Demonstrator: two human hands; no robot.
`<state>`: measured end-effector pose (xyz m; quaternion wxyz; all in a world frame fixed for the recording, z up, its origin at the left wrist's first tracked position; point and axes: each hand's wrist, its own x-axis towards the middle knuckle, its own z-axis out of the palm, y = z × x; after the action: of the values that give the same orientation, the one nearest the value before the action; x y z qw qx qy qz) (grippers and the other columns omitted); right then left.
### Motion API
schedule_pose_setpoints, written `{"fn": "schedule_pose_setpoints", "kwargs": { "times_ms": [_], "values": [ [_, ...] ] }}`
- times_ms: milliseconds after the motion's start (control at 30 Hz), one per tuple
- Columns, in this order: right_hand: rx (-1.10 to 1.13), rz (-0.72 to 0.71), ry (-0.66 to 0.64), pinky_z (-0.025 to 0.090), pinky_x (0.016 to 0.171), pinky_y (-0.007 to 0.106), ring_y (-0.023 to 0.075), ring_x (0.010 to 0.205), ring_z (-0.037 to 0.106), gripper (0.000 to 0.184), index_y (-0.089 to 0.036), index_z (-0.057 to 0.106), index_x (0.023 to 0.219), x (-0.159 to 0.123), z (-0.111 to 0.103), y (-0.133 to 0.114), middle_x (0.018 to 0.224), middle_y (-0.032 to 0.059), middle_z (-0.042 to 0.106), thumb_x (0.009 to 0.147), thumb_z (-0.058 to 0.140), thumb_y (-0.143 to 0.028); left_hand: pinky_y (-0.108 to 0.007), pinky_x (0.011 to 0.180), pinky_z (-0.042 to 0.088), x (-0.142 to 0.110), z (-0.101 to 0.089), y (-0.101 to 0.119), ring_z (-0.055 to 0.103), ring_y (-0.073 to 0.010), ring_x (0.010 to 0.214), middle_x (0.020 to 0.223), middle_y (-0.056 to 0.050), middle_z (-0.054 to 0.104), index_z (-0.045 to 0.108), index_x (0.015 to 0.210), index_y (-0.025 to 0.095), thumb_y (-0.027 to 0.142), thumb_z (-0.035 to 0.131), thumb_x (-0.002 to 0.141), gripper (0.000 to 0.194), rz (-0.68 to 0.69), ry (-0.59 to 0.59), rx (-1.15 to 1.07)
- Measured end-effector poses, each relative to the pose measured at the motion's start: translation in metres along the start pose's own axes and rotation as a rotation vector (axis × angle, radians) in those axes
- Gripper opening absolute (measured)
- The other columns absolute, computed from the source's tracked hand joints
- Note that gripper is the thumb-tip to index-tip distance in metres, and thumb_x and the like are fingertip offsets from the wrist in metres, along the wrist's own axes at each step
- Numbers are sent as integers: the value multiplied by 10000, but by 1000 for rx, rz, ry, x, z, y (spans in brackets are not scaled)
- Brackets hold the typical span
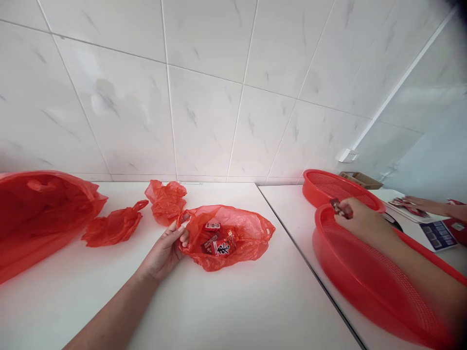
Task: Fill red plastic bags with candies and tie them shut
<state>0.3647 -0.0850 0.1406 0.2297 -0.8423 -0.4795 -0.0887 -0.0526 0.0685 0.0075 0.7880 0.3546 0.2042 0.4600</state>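
Observation:
My left hand (166,252) grips the left end of a red plastic bag (255,243), its fingers closed on the gathered film. The bag lies on the white table with its mouth spread upward. Inside are several small snack packets (223,247), red and dark red, one with a large black character. Over the rim of a big red plastic basket (350,282), my right hand (355,218) pinches a small dark red packet with pale brown patches (339,207). Its contents are too small to make out. Part of that basket's inside is hidden by my right forearm.
A second red basket (310,189) stands behind the first. On the left lie a large open red bag (36,243), a small tied bag (113,227) and a crumpled bag (166,201). At far right another person's hand (419,204) is over a scale (440,233), near a cardboard box (361,180).

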Motion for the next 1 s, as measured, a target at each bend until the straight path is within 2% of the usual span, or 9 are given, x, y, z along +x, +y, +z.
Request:
{"fn": "schedule_pose_setpoints", "kwargs": {
  "times_ms": [67, 200, 333, 433, 567, 700, 800, 900, 1000],
  "values": [
    [24, -18, 22, 429, 605, 328, 217, 815, 620, 169, -266, 509, 898, 3, -10, -32, 947, 41, 660, 751, 555, -336, -178, 567, 453, 0, 1, 0, 455, -68, 554, 633, 43, 458, 546, 1139, 229, 208, 609, 833, 313, 1, -6, -8],
    [200, -239, 65, 472, 714, 302, 193, 859, 626, 261, -259, 497, 991, -17, -4, -105, 1039, 32, 634, 746, 567, -312, -165, 546, 428, 0, 2, -1, 453, -63, 539, 619, 50, 456, 544, 1135, 227, 214, 611, 832, 310, 6, -8, -19],
    [254, -545, -80, 478, 708, 297, 184, 872, 614, 240, -264, 496, 1022, -36, 25, -159, 1039, 15, 615, 782, 512, -269, -176, 553, 425, 0, 3, -1, 457, -68, 535, 616, 49, 466, 548, 1123, 231, 220, 617, 828, 304, 17, -27, -28],
    [214, -678, -198, 478, 739, 320, 189, 917, 593, 248, -265, 503, 1065, -43, 42, -178, 1135, 30, 568, 818, 482, -280, -172, 533, 406, -1, 2, 1, 451, -67, 526, 607, 50, 461, 550, 1127, 233, 227, 622, 826, 310, 26, -27, -44],
    [126, -753, -274, 449, 876, 367, 218, 1044, 536, 195, -283, 570, 1006, -50, 55, -170, 1167, 39, 542, 824, 503, -307, -177, 543, 402, -1, 2, 2, 451, -68, 540, 618, 47, 461, 537, 1155, 234, 225, 609, 837, 326, 47, -22, -54],
    [-136, -822, -288, 387, 950, 455, 324, 1236, 382, 332, -285, 619, 970, -51, 69, -131, 1323, 60, 440, 652, 624, -189, -174, 551, 399, -1, 1, 4, 449, -67, 550, 623, 47, 454, 538, 1142, 221, 236, 607, 839, 312, 77, -25, -52],
    [-248, -738, -313, 440, 801, 411, 297, 1051, 530, 315, -246, 635, 880, -45, 76, -102, 1156, 79, 557, 652, 505, -72, -174, 544, 395, 1, 1, 10, 451, -67, 553, 626, 49, 445, 540, 1131, 214, 263, 611, 836, 308, 92, -30, -55],
    [-117, -563, -400, 427, 599, 324, 193, 701, 580, 227, -237, 607, 744, -37, 74, -93, 874, 37, 619, 787, 403, -145, -170, 529, 386, 2, 4, 22, 442, -64, 549, 621, 53, 429, 551, 1105, 199, 274, 621, 825, 298, 126, 4, -40],
    [248, -424, -358, 456, 652, 319, 178, 761, 597, 197, -259, 629, 789, -29, 66, -102, 978, 7, 633, 832, 437, -268, -167, 537, 386, 3, 18, 40, 440, -62, 560, 626, 50, 434, 580, 982, 176, 270, 635, 814, 201, 180, 46, 48]
  ]
}}
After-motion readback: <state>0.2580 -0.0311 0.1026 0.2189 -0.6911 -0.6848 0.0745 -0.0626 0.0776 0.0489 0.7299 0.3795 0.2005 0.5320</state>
